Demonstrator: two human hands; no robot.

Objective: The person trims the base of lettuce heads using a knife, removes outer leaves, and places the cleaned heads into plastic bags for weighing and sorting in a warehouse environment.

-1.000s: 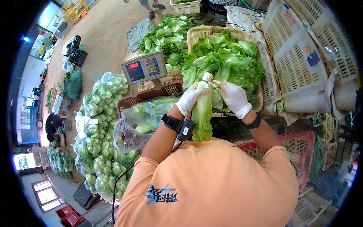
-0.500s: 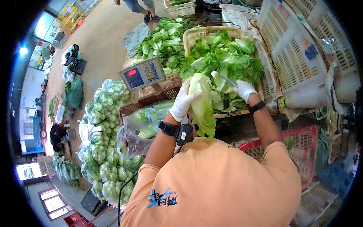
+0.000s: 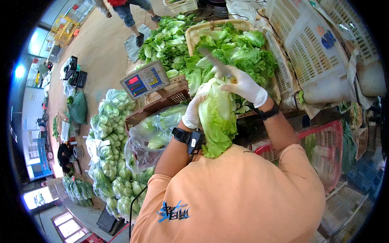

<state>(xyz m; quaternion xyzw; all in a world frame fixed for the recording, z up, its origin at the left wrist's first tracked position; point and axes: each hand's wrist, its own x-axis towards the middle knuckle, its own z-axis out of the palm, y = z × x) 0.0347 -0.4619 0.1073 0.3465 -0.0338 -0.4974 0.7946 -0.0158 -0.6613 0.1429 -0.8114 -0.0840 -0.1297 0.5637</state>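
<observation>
My left hand (image 3: 194, 111), in a white glove, is closed around the left side of a leafy lettuce head (image 3: 219, 115). The frilly leaf ends hang toward my chest, and the base points away from me. My right hand (image 3: 247, 87), also gloved, grips a knife (image 3: 214, 60) whose blade points up and left, slightly blurred. Its thumb lies by the base of the head; whether the blade touches the lettuce I cannot tell. Just beyond, a beige basket (image 3: 193, 38) is heaped with loose green leaves (image 3: 251, 52).
Left of my hands, a scale display (image 3: 145, 80) stands beside a brown crate (image 3: 135, 117) holding bagged lettuce (image 3: 162, 127). Filled bags (image 3: 111, 141) line the floor. Lettuce heads (image 3: 168, 40) lie beyond. White crates (image 3: 300, 44) and a red basket (image 3: 324, 150) stand right. A person (image 3: 129, 16) is far off.
My right hand and the knife have come left from over the leaves to the base of the lettuce. The head now sits more upright and slightly nearer me. The distant person shows more fully.
</observation>
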